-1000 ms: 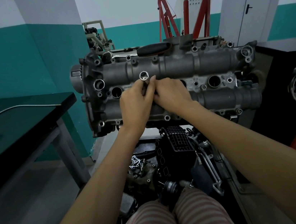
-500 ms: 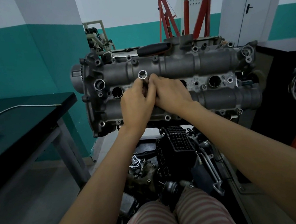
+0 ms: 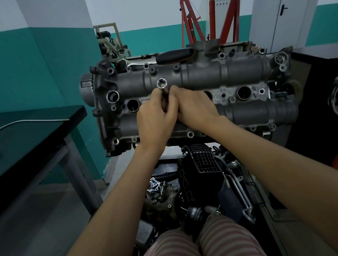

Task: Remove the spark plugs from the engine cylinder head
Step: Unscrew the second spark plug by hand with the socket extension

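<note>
Head view showed us the cylinder head [image 3: 200, 76] standing on its side in front of us. At its middle row of plug wells, a long socket tube [image 3: 163, 87] stuck out toward us, open end up. Our left hand [image 3: 155, 122] curled its fingers around the tube's shaft, and our right hand [image 3: 196, 111] pressed against the left, fingers wrapped around the same tube. Left of the cylinder head stood a dark bench [image 3: 25, 134] carrying a bent metal pipe [image 3: 13, 126].
</note>
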